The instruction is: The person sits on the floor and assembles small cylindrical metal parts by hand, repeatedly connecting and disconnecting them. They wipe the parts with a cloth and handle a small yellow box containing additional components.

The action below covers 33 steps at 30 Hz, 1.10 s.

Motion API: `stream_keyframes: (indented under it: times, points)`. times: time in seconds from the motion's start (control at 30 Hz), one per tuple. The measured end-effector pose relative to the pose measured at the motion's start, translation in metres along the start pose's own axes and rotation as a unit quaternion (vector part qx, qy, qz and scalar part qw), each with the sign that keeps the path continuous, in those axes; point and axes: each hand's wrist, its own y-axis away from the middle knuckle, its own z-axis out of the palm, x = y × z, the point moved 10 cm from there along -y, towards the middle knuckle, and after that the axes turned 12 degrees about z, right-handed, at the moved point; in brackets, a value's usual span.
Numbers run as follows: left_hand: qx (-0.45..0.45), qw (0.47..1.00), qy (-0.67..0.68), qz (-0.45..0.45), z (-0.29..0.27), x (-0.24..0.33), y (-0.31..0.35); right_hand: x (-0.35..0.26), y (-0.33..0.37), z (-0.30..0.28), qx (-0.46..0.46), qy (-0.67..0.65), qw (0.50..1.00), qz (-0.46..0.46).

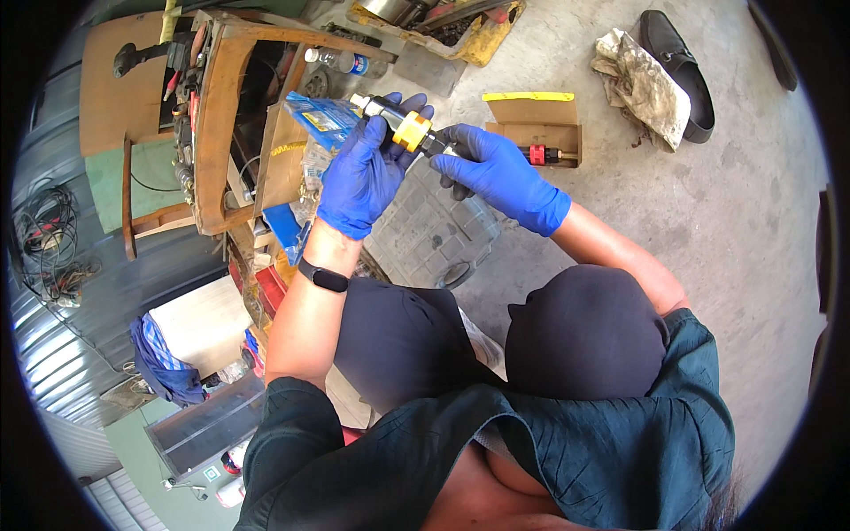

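Both my hands wear blue gloves. My left hand (pixel 361 177) is closed around a black cylindrical part with a yellow collar (pixel 410 132) and a pale tip, which points up and to the left. My right hand (pixel 505 177) pinches the dark, narrow lower end of the same part; its fingertips partly hide that end. Just beyond my right hand lies an open cardboard box (pixel 531 111) on the floor. Inside it is a similar dark part with a red collar (pixel 537 155).
A grey plastic case (pixel 425 232) lies on the floor below my hands. Left of it stands a wooden frame (pixel 221 124) with tools, beside a blue package (pixel 323 119). A yellow-rimmed tray (pixel 482 49) is at the back; a black shoe (pixel 677 75) and stained cloth (pixel 642 88) lie far right.
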Motion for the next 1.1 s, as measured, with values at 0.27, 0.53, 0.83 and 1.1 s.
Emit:
stream_keyframes:
  times: [0.27, 0.53, 0.83, 1.1]
  points:
    - [-0.071, 0.994, -0.085, -0.01, 0.016, 0.008, 0.009, 0.004, -0.004, -0.016, 0.003, 0.039, 0.999, -0.021]
    - [-0.105, 0.979, -0.168, -0.048, 0.016, 0.009, 0.014, 0.003, 0.0, -0.018, -0.044, 0.065, 0.996, -0.03]
    - [-0.135, 0.94, -0.313, -0.029, 0.007, 0.024, 0.013, 0.0, 0.01, -0.026, -0.043, 0.203, 0.977, -0.056]
    - [-0.266, 0.679, -0.684, -0.024, 0.042, -0.003, 0.02, 0.002, 0.015, -0.008, -0.049, 0.271, 0.949, -0.155]
